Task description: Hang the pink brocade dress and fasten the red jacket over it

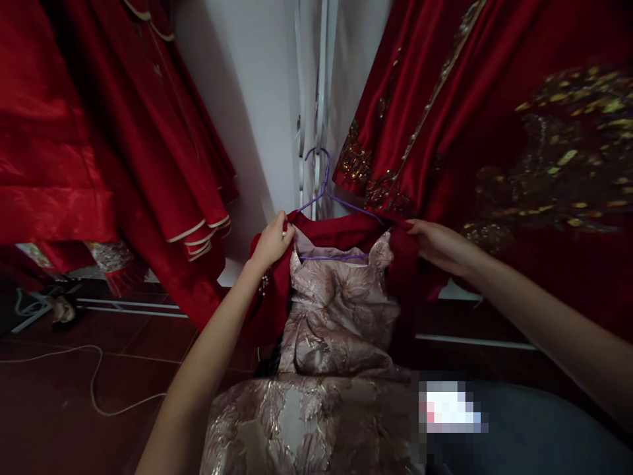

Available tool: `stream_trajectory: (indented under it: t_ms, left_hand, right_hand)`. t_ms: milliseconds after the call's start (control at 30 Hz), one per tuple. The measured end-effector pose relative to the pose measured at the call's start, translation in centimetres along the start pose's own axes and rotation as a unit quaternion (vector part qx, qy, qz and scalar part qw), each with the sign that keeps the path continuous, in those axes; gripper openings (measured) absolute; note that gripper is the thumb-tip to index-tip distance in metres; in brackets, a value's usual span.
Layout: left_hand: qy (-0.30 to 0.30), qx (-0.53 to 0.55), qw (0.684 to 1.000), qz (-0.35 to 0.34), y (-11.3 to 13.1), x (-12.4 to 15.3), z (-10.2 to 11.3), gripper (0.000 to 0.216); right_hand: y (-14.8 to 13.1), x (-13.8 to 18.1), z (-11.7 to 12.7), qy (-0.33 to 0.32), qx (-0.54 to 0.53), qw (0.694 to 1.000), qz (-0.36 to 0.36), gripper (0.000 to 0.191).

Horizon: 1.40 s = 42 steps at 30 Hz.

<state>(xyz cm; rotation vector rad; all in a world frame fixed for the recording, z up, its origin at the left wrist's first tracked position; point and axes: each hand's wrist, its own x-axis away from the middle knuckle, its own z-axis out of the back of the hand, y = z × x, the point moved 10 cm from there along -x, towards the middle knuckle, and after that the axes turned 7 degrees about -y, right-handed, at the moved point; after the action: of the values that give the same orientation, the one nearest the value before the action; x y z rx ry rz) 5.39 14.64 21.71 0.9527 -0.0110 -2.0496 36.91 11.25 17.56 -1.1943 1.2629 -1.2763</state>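
Observation:
A purple wire hanger (325, 177) carries a pale pink dress (341, 284) with a shiny floral pattern. Around the dress's shoulders lies a red garment (277, 300), its collar edge spread behind the neckline. My left hand (273, 241) is closed on the red cloth at the left shoulder, a ring on one finger and a dangling bracelet at the wrist. At the opposite shoulder, my right hand (438, 244) pinches the red cloth between thumb and fingers. The hanger's hook is up by white metal uprights; whether it hangs on something is unclear. The dress's skirt spreads toward me.
Red garments (163, 132) with pale trim hang at the left; red gowns (425, 105) with gold sequins hang at the right. White rack uprights (322, 79) stand behind. A pale cable (96, 376) crosses the tiled floor. A dark grey surface (534, 422) lies lower right, beside a blurred bright patch.

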Motion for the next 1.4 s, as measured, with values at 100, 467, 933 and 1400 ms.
stream_trajectory:
  t_ms: [100, 467, 933, 1400]
  left_hand:
    - [0.001, 0.002, 1.0, -0.008, 0.0, 0.0, 0.1, 0.004]
    - [0.015, 0.038, 0.999, -0.018, -0.4, -0.2, -0.5, 0.002]
    - [0.023, 0.02, 1.0, -0.007, 0.2, 0.4, -0.6, 0.005]
    - [0.074, -0.083, 0.99, 0.09, 1.8, 1.2, 0.4, 0.01]
  right_hand:
    - [0.4, 0.7, 1.4, 0.108, 0.01, 0.994, 0.003, 0.015]
    - [-4.1, 3.5, 8.3, 0.138, 0.649, 0.722, 0.194, 0.066]
    - [-5.9, 4.5, 1.6, 0.135, 0.462, 0.836, 0.264, 0.03]
    - [0.3, 4.3, -15.5, 0.112, 0.229, 0.918, 0.303, 0.016]
